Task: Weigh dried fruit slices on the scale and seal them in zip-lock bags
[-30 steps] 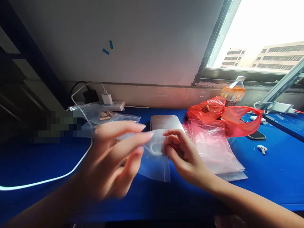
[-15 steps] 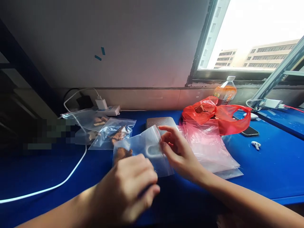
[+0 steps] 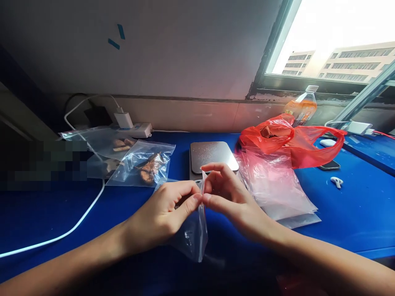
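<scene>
My left hand [image 3: 173, 205] and my right hand [image 3: 233, 197] meet at the middle of the desk. Both pinch the top edge of a clear zip bag [image 3: 193, 238], whose mouth edge runs down between the fingertips. My left hand hides most of the bag and its contents. Just behind the hands lies a flat scale [image 3: 212, 155] with a metal top dusted with specks. To the left, another zip bag [image 3: 119, 172] lies flat with a brown dried piece [image 3: 150, 167] inside.
More filled zip bags [image 3: 95, 137] lie at the left, by a power strip [image 3: 142, 130] and a white cable [image 3: 83, 216]. On the right are a stack of flat bags [image 3: 277, 193], a red plastic bag [image 3: 317, 148], a drink bottle [image 3: 304, 107], an earbud [image 3: 336, 182] and a phone [image 3: 330, 165].
My left hand has come up and right to grip the bag's edge beside my right hand. The bag has turned and lowered, uncovering the scale. The view has shifted slightly.
</scene>
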Motion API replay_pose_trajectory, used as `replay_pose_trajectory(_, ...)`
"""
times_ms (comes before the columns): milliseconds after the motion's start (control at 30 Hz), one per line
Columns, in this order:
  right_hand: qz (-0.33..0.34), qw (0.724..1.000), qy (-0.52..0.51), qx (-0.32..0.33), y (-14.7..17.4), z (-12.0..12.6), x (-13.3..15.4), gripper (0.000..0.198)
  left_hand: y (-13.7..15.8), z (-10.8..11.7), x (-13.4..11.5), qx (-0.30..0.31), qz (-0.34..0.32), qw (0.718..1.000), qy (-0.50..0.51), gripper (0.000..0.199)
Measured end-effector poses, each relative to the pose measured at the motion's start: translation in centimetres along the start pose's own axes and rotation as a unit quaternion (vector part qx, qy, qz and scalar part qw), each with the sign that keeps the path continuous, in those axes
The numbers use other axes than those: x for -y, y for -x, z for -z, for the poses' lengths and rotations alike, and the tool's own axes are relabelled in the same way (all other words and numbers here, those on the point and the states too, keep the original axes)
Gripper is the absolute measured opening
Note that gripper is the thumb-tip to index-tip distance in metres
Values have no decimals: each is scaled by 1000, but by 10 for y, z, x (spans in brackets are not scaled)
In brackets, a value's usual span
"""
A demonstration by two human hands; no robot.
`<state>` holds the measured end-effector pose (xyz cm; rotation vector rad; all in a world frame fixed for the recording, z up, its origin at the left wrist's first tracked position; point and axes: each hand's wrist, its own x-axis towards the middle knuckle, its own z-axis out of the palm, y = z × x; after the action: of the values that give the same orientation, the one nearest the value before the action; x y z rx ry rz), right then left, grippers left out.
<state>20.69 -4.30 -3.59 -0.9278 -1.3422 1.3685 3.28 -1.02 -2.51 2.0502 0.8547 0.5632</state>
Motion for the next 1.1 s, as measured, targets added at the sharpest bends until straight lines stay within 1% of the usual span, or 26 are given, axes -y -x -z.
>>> replay_pose_trajectory(133,7,999,47,17,2,0,-1,37,1,2,-2,10,12,999,-40,33)
replay_pose_trajectory(267,11,997,43,62,2,3,-2,40,0,2,-1,8,2,999,-41,32)
replay_pose_trajectory(367,31,997,47,53,4,0,-2,37,2,1,-1,-8,-43,997,-65,29)
replay_pose_trajectory(433,49,996,66,39,6,-3,-4,30,4,0,-1,-22,-81,992,-90,28)
replay_pose_trajectory(500,94,989,113,26,8,-5,-8,22,6,-1,-1,-36,-96,988,-112,26)
replay_pose_trajectory(533,133,980,149,21,8,-4,-10,20,6,0,-1,-43,-94,988,-114,25)
replay_pose_trajectory(600,220,948,228,0,5,2,-12,20,7,3,-4,-60,-81,990,-97,25)
replay_pose_trajectory(633,249,932,264,-15,2,6,-12,20,8,6,-6,-78,-73,991,-83,25)
replay_pose_trajectory(667,262,918,295,-32,-1,11,-11,19,8,8,-8,-101,-62,991,-69,25)
replay_pose_trajectory(733,249,904,343,-61,-8,18,-9,17,8,13,-10,-151,-41,986,-59,26)
replay_pose_trajectory(800,234,891,383,-76,-12,20,-7,16,10,14,-11,-182,-45,978,-90,25)
replay_pose_trajectory(867,236,866,434,-77,-11,16,-6,14,12,9,-11,-170,-80,970,-154,23)
replay_pose_trajectory(900,236,850,466,-69,-8,13,-7,16,13,5,-10,-155,-100,965,-187,21)
replay_pose_trajectory(967,229,818,527,-36,-4,6,-9,25,17,-3,-8,-123,-118,960,-223,21)
replay_pose_trajectory(1000,222,806,548,-17,-2,3,-10,28,19,-6,-7,-110,-115,960,-232,21)
replay_pose_trajectory(1033,215,800,559,0,-1,1,-11,30,21,-8,-7,-100,-106,960,-239,22)
replay_pose_trajectory(1100,209,801,560,13,0,0,-12,38,21,-6,-8,-87,-83,960,-254,23)
